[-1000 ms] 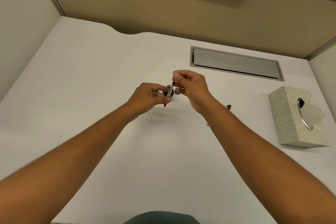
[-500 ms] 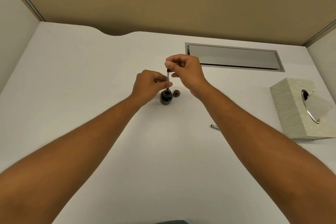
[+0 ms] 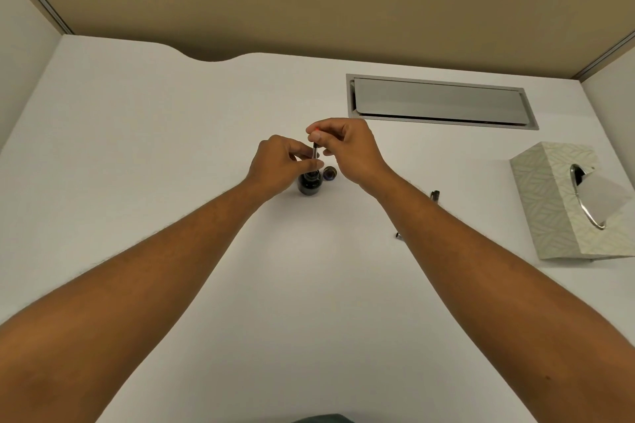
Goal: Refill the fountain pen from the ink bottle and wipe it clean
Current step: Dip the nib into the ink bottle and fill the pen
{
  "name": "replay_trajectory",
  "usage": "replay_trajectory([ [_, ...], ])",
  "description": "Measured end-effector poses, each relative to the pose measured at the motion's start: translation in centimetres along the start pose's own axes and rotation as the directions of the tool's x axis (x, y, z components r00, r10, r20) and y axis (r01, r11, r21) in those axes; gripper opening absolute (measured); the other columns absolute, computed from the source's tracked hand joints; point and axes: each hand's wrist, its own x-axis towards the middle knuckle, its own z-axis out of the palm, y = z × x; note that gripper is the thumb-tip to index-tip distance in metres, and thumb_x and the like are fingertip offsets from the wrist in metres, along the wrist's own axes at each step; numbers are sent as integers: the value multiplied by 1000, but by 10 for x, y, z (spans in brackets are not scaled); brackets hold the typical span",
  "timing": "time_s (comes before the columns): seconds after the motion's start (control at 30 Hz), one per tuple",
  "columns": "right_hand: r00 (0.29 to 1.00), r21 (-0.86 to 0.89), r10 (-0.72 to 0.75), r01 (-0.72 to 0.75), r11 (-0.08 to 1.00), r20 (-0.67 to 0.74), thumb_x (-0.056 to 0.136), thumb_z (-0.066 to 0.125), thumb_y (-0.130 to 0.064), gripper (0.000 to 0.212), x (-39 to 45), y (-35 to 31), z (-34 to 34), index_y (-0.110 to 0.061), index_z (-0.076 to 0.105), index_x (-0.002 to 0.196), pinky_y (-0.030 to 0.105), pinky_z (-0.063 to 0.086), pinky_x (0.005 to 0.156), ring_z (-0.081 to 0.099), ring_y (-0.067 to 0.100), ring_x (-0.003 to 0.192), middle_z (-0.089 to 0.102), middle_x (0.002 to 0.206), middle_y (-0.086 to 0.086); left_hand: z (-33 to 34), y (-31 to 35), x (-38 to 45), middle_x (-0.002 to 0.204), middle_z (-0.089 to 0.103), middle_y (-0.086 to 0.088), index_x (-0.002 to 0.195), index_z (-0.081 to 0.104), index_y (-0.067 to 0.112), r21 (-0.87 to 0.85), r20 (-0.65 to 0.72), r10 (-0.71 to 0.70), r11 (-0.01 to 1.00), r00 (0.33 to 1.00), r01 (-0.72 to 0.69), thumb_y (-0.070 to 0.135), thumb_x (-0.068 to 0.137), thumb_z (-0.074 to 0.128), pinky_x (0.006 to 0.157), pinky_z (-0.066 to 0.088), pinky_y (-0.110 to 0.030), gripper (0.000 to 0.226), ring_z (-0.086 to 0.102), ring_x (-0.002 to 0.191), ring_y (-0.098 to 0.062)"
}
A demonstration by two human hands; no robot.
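Step in hand: the person is drawing ink, judging by the pen (image 3: 315, 155) standing upright with its lower end going into the open ink bottle (image 3: 310, 183).
Left hand: the left hand (image 3: 280, 165) is pinching the lower part of the pen just above the bottle mouth, fingers pressed together around it.
Right hand: the right hand (image 3: 347, 148) is pinching the pen's top end between thumb and forefinger, where a small red tip is showing; it looks to be working the filler, though I cannot tell which way.
Doing it well: the left hand should be keeping the pen plumb and the nib fully under the ink, while the right is turning slowly so no air is being drawn; the bottle is standing unheld, so sideways pressure is risking a tip.
Bottle cap: the cap (image 3: 330, 173) is lying just beside the bottle at its 3 o'clock, beneath the right hand.
Loose pen parts: two small dark pieces (image 3: 435, 195) are lying at about 4 o'clock from the bottle, partly hidden by the right forearm.
Tissue box: the tissue box (image 3: 567, 203) is sitting well apart at 3 o'clock, a sheet sticking up, ready for wiping.
Desk: the white desk (image 3: 137, 148) is bare on the left; a closed grey cable hatch (image 3: 439, 101) is set in at 1 o'clock.
In the way: nothing is blocking the reach to the tissues except the loose parts, which a sweeping forearm could knock.
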Motion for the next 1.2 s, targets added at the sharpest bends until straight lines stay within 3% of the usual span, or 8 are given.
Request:
replay_trajectory([
  [0.17, 1000, 12, 2, -2, 1000, -7, 100, 68, -10, 16, -5, 5, 0, -11, 81, 109, 35, 61, 85, 77, 23, 97, 81, 102, 3, 2, -2, -5, 101, 82, 9, 104, 85, 22, -22, -22, 25, 999, 999, -25, 33, 85, 85, 74, 47, -24, 21, 56, 71, -6],
  [0.47, 996, -24, -18, 16, 1000, -86, 92, 80, -15, 7, -8, 9, 5, -12, 84, 97, 23, 59, 79, 77, 7, 85, 82, 90, -3, 9, -8, -9, 102, 82, 6, 100, 86, 20, -1, -98, 25, 1000, 995, -25, 34, 85, 86, 71, 41, -17, 20, 59, 80, 2],
  [0.6, 992, -8, 20, -22, 1000, -122, 83, 88, -19, 9, -7, 4, 7, -12, 83, 85, 35, 64, 76, 78, 16, 81, 81, 83, -1, 11, -8, -9, 102, 82, 4, 99, 86, 19, -6, -124, 22, 1000, 992, -23, 35, 85, 86, 69, 39, -14, 21, 59, 79, 3],
  [0.8, 991, -24, 43, -46, 999, -127, 78, 93, -25, 20, -7, 1, 4, -9, 81, 82, 41, 62, 67, 76, 23, 77, 80, 79, 2, 13, -11, -9, 98, 81, 7, 96, 86, 21, 1, -148, 19, 1000, 989, -19, 38, 83, 87, 70, 39, -13, 21, 60, 82, -2],
  [0.9, 994, -50, 32, -38, 998, -104, 79, 93, -26, 21, -5, 3, 2, -10, 80, 85, 40, 63, 70, 76, 22, 79, 81, 83, 3, 13, -12, -7, 97, 82, 6, 94, 86, 20, -26, -148, 10, 1000, 989, -14, 37, 82, 88, 74, 43, -19, 21, 61, 82, 0],
  [1.07, 993, 2, -8, 7, 1000, 118, 98, 72, -10, 26, -1, 2, -10, -10, 75, 124, 32, 60, 84, 77, 15, 104, 82, 111, 2, 12, -12, -5, 101, 82, 6, 98, 86, 21, -28, -141, 13, 999, 990, -17, 37, 83, 87, 72, 41, -14, 22, 62, 84, 0],
  [1.13, 994, -13, -31, 33, 999, 100, 96, 73, -8, 22, 0, 1, -11, -9, 78, 118, 31, 61, 82, 78, 16, 101, 83, 105, 3, 12, -14, -5, 99, 81, 7, 95, 86, 23, -32, -152, 24, 999, 988, -29, 37, 82, 87, 74, 40, -14, 19, 63, 92, -5],
  [1.2, 999, -29, -41, 42, 999, 28, 90, 81, -9, 15, 1, 0, -8, -8, 82, 105, 29, 61, 83, 79, 13, 92, 83, 96, 2, 13, -17, -4, 97, 78, 10, 91, 85, 26, -35, -162, 34, 999, 986, -40, 38, 81, 88, 79, 42, -23, 16, 64, 103, -15],
])
